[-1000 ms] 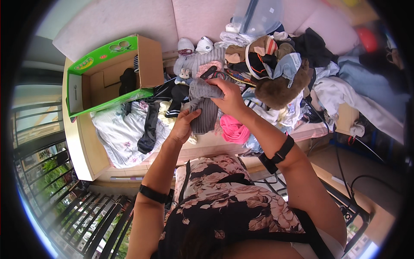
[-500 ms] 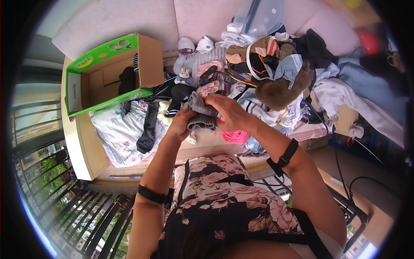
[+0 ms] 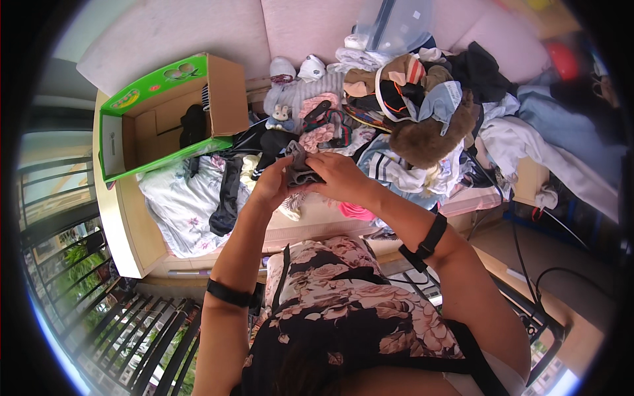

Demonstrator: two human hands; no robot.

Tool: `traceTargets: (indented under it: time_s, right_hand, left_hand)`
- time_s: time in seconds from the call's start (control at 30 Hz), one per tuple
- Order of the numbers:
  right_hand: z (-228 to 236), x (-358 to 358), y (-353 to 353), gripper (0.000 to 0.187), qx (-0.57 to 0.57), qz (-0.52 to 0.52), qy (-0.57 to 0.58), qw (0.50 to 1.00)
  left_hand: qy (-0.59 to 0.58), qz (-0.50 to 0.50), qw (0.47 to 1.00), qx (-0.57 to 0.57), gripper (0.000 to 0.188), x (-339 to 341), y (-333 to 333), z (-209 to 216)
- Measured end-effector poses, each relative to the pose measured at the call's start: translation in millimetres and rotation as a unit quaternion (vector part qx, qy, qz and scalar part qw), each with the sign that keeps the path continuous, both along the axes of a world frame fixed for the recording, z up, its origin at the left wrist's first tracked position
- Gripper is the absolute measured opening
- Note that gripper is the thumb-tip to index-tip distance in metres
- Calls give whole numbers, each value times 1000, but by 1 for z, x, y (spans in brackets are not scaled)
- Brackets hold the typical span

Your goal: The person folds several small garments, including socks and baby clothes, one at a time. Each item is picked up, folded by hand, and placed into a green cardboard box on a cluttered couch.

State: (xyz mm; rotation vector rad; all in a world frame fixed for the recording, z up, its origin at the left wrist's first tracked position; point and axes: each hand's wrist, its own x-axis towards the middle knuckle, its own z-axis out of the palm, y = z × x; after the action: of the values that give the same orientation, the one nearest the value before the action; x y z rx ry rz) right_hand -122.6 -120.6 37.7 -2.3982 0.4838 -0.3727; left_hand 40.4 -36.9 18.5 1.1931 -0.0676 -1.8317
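Note:
A bunched grey ribbed sock (image 3: 298, 165) is held up in front of me, over the near edge of the clothes pile. My left hand (image 3: 271, 184) grips its left side, thumb on top. My right hand (image 3: 339, 177) closes over its right side, fingers bent into the fabric. Parts of the sock are hidden by my fingers, so I cannot tell whether it is one or a pair. Just beyond are a dark sock (image 3: 274, 142) and pink ruffled fabric (image 3: 317, 136). Bright pink cloth (image 3: 356, 210) lies below my right wrist.
An open green cardboard box (image 3: 228, 99) stands at left, with a black item (image 3: 193, 125) inside. Beside it a long black sock (image 3: 227, 198) lies on white floral cloth (image 3: 175, 211). Mixed clothes, a brown furry piece (image 3: 426, 142) and a clear plastic container (image 3: 403, 26) fill the right.
The grey sock has become more crumpled, and its ribbed opening no longer faces me. My right hand has shifted slightly lower and closer to my left, covering more of it.

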Motion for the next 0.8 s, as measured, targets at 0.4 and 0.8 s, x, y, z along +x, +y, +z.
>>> traceTargets:
  time_s: [0.4, 0.8]
  right_hand:
    - [-12, -3, -7, 21, 224, -107, 52, 967]
    - [-45, 6, 23, 29, 194, -302, -46, 932]
  left_hand:
    - [-38, -47, 998, -24, 46, -4, -3, 15]
    - [-348, 203, 908, -111, 37, -40, 7, -26]
